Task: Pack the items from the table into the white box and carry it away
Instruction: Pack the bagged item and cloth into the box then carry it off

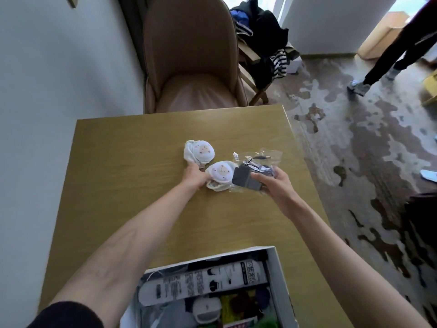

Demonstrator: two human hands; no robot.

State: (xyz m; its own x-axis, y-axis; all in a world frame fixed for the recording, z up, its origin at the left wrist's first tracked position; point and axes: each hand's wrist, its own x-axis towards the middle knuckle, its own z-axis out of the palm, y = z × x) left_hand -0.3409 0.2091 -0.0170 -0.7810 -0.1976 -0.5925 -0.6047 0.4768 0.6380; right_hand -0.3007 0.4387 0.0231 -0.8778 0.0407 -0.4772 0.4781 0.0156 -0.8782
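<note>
Two white rolled sock bundles with pink face prints lie mid-table. My left hand grips the nearer bundle and touches the farther one. My right hand holds a clear plastic bag with a grey block and cable inside, just right of the bundles. The white box stands open at the table's near edge, holding printed socks and colourful items.
The wooden table sits against a white wall on the left. A tan padded chair stands behind it. A clothes-laden stand and another person's legs are on the patterned carpet to the right.
</note>
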